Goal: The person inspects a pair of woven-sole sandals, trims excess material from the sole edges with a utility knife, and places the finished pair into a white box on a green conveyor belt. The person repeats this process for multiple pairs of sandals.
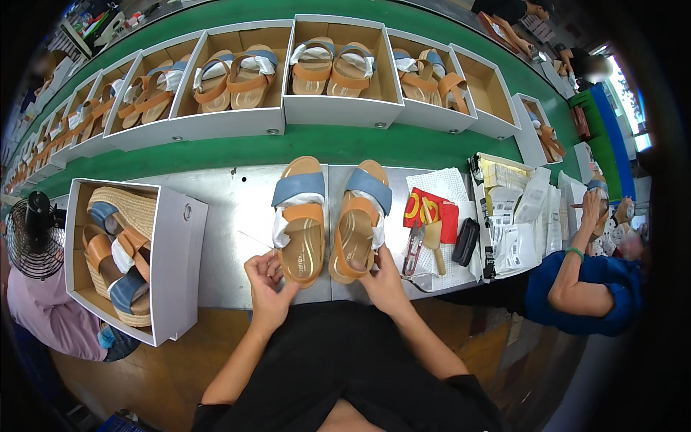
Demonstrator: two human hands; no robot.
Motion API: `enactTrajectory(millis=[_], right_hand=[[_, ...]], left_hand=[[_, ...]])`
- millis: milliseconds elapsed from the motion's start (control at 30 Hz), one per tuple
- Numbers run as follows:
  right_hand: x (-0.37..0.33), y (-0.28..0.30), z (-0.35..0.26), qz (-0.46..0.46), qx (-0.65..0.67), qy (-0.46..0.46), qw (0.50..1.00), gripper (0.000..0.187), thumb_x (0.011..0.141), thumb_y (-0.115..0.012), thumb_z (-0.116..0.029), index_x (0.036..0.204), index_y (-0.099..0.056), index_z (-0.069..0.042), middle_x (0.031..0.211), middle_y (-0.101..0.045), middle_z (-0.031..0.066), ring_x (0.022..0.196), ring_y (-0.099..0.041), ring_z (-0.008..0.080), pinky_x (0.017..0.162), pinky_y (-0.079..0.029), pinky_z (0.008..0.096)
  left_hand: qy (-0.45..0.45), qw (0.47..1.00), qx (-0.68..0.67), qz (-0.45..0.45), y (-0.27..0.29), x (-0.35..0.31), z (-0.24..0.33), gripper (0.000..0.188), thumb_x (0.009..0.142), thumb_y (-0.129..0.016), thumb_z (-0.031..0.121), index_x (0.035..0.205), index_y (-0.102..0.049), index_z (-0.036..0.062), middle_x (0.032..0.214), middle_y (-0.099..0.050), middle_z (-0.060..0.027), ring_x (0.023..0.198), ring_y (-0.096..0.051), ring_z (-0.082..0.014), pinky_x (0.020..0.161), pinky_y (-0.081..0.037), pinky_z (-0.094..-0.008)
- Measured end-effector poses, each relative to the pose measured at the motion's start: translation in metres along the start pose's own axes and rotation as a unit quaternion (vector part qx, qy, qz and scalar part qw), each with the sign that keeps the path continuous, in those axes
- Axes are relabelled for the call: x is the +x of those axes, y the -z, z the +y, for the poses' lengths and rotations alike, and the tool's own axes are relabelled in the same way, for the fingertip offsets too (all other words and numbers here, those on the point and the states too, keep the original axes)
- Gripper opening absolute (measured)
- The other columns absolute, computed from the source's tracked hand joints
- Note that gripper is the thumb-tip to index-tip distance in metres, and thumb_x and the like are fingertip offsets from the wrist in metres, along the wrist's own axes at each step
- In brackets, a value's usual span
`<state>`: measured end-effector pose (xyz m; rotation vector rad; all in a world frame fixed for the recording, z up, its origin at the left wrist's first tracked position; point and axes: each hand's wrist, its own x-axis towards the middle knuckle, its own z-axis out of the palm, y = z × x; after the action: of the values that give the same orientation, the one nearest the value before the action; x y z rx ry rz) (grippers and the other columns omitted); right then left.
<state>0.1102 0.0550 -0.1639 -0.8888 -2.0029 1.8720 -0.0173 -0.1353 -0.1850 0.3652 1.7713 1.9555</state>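
Observation:
Two sandals lie side by side in front of me on the metal table, toes pointing away. Each has a blue strap near the toe, a tan strap behind it and white paper tucked under the straps. My left hand [270, 289] grips the heel end of the left sandal [308, 245], thumb and fingers closed around its edge. At the heel of the right sandal [352, 230], my right hand [386, 284] is closed on its outer side. An open white box [186, 263] stands tilted to my left, holding a pair of similar wedge sandals [129, 288].
Along the green conveyor [327, 144] stands a row of open boxes [342, 108] with sandals. Right of my hands lie snips [414, 248], a wooden-handled tool [434, 237], a black case [466, 241] and a label tray [486, 216]. A person in blue [583, 288] works at right; a fan [36, 237] is at left.

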Motion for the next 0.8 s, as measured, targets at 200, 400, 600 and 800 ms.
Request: enactTrajectory(millis=[200, 400, 600, 800], right_hand=[[0.04, -0.023, 0.0, 0.059, 0.267, -0.063, 0.96, 0.043, 0.102, -0.057, -0.029, 0.135, -0.049, -0.003, 0.124, -0.059, 0.0046, 0.113, -0.057, 0.0141, 0.097, -0.046, 0.0315], [0.029, 0.003, 0.015, -0.131, 0.661, -0.068, 0.736, 0.043, 0.103, -0.051, -0.034, 0.138, -0.051, -0.008, 0.137, -0.058, 0.0053, 0.123, -0.057, 0.02, 0.108, -0.044, 0.0376], [0.02, 0.0, -0.031, -0.136, 0.622, -0.046, 0.769, 0.054, 0.1, -0.056, -0.041, 0.142, -0.049, -0.008, 0.139, -0.057, 0.0071, 0.126, -0.056, 0.0222, 0.111, -0.042, 0.041], [0.013, 0.021, -0.002, -0.159, 0.514, -0.064, 0.841, 0.081, 0.092, -0.064, -0.048, 0.153, -0.031, -0.005, 0.151, -0.042, 0.0159, 0.138, -0.045, 0.0296, 0.114, -0.038, 0.05]], left_hand=[[0.142, 0.987, 0.054, -0.061, -0.005, 0.069, 0.023, 0.046, 0.101, -0.059, 0.033, 0.132, -0.054, 0.0003, 0.12, -0.063, -0.0087, 0.108, -0.061, -0.0177, 0.097, -0.048, -0.0345], [0.217, 0.889, -0.381, -0.131, -0.014, 0.057, 0.014, 0.062, 0.099, -0.057, 0.044, 0.146, -0.042, 0.0069, 0.146, -0.049, -0.0104, 0.132, -0.05, -0.024, 0.111, -0.043, -0.0431], [0.233, 0.847, -0.459, -0.131, -0.014, 0.04, 0.005, 0.065, 0.097, -0.058, 0.049, 0.145, -0.043, 0.0073, 0.144, -0.052, -0.0124, 0.13, -0.053, -0.0278, 0.108, -0.046, -0.0464], [0.166, 0.903, -0.373, -0.132, -0.009, 0.038, 0.031, 0.065, 0.093, -0.067, 0.037, 0.145, -0.041, 0.0075, 0.14, -0.053, -0.012, 0.123, -0.057, -0.025, 0.102, -0.05, -0.0431]])
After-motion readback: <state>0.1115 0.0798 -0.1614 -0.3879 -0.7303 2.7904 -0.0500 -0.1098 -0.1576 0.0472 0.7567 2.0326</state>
